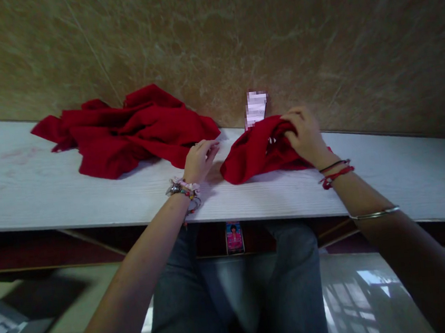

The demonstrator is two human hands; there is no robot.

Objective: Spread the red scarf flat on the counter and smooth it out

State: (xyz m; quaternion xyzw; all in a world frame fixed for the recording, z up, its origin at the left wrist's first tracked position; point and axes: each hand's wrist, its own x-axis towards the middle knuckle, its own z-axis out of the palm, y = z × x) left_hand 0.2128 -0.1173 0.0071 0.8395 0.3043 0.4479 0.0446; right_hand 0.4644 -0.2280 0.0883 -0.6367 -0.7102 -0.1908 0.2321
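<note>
My right hand [305, 135] grips the upper edge of a smaller piece of red cloth [251, 153], with the thumb and fingers closed on a fold. A few small white specks show inside that fold. My left hand [201, 161] is on the near side of a larger crumpled red cloth [123, 132], by its right end. Its fingers are stretched out toward the gap between the two cloths and nothing shows in them. Both cloths lie on a narrow white wood-grain tabletop [130, 200]. Whether either cloth is a garment I cannot tell.
A phone [256, 107] with a blurred lit screen leans by the brown marbled wall [193, 42], partly behind the smaller cloth. Below the table edge, a small pink-and-blue picture card [234, 238] shows between my knees. A grey-white object [5, 329] stands at the lower left.
</note>
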